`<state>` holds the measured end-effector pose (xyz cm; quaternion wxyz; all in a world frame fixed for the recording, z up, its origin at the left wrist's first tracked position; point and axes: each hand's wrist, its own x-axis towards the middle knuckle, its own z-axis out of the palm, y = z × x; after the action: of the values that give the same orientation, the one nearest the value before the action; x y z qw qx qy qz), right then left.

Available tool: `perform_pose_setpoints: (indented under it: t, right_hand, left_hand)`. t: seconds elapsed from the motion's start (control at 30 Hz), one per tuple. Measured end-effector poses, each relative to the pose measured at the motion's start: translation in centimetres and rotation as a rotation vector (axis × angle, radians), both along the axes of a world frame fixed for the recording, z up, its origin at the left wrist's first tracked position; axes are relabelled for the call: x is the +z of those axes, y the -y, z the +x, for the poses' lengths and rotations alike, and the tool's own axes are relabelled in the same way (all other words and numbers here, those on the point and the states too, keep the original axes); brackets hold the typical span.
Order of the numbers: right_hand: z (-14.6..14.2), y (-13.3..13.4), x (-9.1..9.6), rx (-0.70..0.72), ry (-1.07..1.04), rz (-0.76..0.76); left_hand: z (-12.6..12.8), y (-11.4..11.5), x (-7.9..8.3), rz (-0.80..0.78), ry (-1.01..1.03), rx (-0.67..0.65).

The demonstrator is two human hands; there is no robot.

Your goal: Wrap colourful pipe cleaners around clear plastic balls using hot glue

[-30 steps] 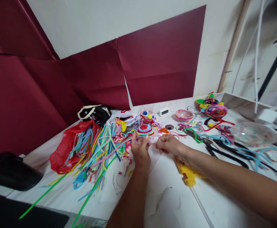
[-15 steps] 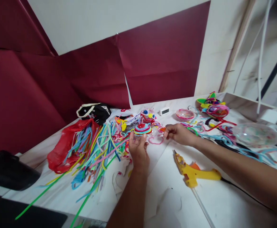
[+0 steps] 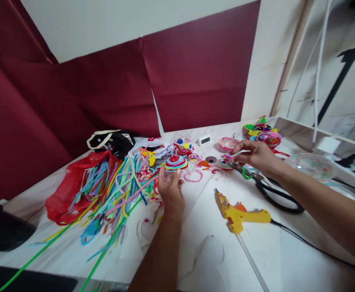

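Observation:
My left hand (image 3: pixel 170 188) is closed around the lower edge of a dome of coiled pipe cleaners (image 3: pixel 176 163), striped red, yellow and blue. Off to the right, my right hand (image 3: pixel 256 156) is in a pinch above the black-handled scissors (image 3: pixel 279 198); whatever its fingertips hold is too small to make out. Just under those fingers lies a green pipe-cleaner loop (image 3: pixel 246 173). A pink pipe-cleaner curl (image 3: pixel 193 176) rests on the table between the hands. Closer to me is a yellow glue gun (image 3: pixel 241 215) with a clear glue stick in its back.
Loose pipe cleaners (image 3: pixel 129 182) spill from a red plastic bag (image 3: pixel 65 190) on the left. Behind stand a decorated ball with eyes (image 3: pixel 182 146), a white digital clock (image 3: pixel 204 140) and a pink-rimmed clear bowl (image 3: pixel 227 143). A clear dome (image 3: pixel 311 165) sits at right. The glue gun's cord (image 3: pixel 314 247) runs right.
My right hand has moved right, away from the dome, to above the scissors, which now show. My left hand still holds the dome. The view has shifted slightly right.

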<state>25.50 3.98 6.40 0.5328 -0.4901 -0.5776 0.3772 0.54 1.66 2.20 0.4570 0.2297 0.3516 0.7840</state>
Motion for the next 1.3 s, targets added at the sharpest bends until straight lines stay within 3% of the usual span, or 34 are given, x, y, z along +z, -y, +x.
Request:
perform_pose_setpoints:
  t: [0.17, 0.27, 0.37, 0.47, 0.57, 0.7, 0.83, 0.97, 1.07, 1.17, 1.3]
  right_hand:
    - [-1.3, 0.4, -1.3, 0.077, 0.056, -0.053]
    - [-4.7, 1.0, -1.5, 0.229, 0.093, -0.167]
    - [-8.9, 1.5, -1.6, 0.429, -0.024, -0.319]
    - [-12.1, 1.3, -1.9, 0.504, -0.017, -0.357]
    - [-13.1, 1.1, -2.3, 0.552, 0.053, -0.349]
    - [-11.0, 1.7, -2.2, 0.556, 0.165, -0.263]
    - [-6.0, 2.7, -2.0, 0.481, 0.292, -0.176]
    - [0.4, 3.4, -3.0, 0.273, 0.791, 0.108]
    - [4.2, 3.8, -3.8, 0.197, 0.951, 0.171]
    - [5.8, 4.3, -3.6, 0.160, 0.970, 0.122]
    - [5.2, 4.5, -2.4, 0.120, 0.892, 0.162]
  left_hand:
    - [-0.1, 0.0, 0.2, 0.049, 0.018, -0.050]
    - [-0.1, 0.0, 0.1, 0.051, 0.049, -0.098]
    - [-0.1, 0.1, 0.0, 0.093, 0.052, -0.148]
    - [-0.2, 0.3, 0.1, 0.139, 0.041, -0.199]
    - [-0.3, 0.4, 0.2, 0.146, 0.029, -0.214]
    - [-0.3, 0.4, 0.4, 0.124, 0.045, -0.180]
    - [-0.3, 0.3, 0.5, 0.097, 0.103, -0.182]
    - [-0.3, 0.3, 0.5, 0.100, 0.124, -0.182]
    - [-0.3, 0.3, 0.5, 0.089, 0.117, -0.191]
    - [-0.2, 0.3, 0.4, 0.085, 0.103, -0.191]
    - [-0.1, 0.2, 0.3, 0.090, 0.085, -0.185]
